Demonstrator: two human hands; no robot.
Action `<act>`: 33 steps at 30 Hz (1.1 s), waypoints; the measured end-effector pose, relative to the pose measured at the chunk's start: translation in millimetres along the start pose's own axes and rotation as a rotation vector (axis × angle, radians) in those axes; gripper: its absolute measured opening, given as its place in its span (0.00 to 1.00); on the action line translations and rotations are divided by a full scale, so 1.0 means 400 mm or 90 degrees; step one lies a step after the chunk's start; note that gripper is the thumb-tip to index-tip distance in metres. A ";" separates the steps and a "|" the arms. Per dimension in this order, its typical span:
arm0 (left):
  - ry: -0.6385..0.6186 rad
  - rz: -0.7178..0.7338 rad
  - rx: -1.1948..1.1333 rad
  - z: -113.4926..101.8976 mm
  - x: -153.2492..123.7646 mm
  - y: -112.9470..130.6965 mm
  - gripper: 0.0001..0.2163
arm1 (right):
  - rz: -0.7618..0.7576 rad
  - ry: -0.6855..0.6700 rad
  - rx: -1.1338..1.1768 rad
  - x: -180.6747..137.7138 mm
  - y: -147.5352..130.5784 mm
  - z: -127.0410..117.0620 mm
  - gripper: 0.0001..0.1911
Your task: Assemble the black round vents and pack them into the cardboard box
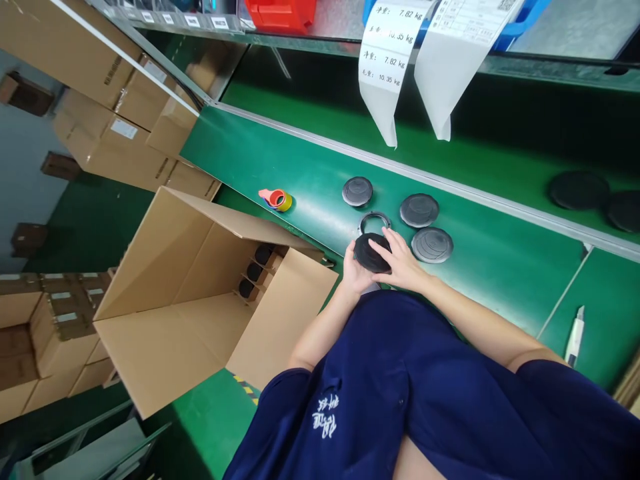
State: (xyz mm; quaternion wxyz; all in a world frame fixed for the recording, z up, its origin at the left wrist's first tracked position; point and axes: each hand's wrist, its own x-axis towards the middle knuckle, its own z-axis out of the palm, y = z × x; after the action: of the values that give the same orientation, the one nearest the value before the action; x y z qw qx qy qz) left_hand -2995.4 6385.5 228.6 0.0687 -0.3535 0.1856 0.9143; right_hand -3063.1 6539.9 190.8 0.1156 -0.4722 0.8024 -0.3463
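A round black disc (371,253) is held between both hands near the table's front edge. My left hand (354,272) grips its left side, and my right hand (403,264) lies over its right side with fingers on the top. Just beyond the disc, a dark ring (375,221) with an open centre rests on the green table. Three more round black discs lie flat nearby: one disc (357,191) behind the ring, another disc (419,210) to the right, and a third disc (433,245) beside my right hand.
Left of the table stands an open cardboard box (200,267) with dark round pieces in its dividers. Rolls of coloured tape (277,199) sit on the green table (310,167). A utility knife (575,337) lies at the right. Printed label strips (395,60) hang from the shelf.
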 end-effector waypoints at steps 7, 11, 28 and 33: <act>0.139 -0.038 0.083 -0.090 0.067 0.032 0.27 | 0.167 -0.056 -0.109 0.152 0.089 0.065 0.60; 0.270 0.010 0.080 -0.147 0.074 0.077 0.21 | 0.185 -0.102 -0.213 0.249 0.146 0.070 0.61; 0.054 0.317 0.568 -0.045 0.263 0.112 0.26 | 0.207 0.068 -0.141 0.180 0.193 0.011 0.40; -0.025 0.250 0.759 0.039 0.359 0.025 0.43 | 0.497 0.155 -0.138 -0.079 0.228 -0.023 0.63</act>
State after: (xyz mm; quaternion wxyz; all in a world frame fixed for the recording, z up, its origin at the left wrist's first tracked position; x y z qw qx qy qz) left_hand -3114.0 6381.6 145.7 0.0879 -0.1966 0.7237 0.6556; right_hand -3112.7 6599.1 132.5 0.0919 -0.0982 0.9606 -0.2433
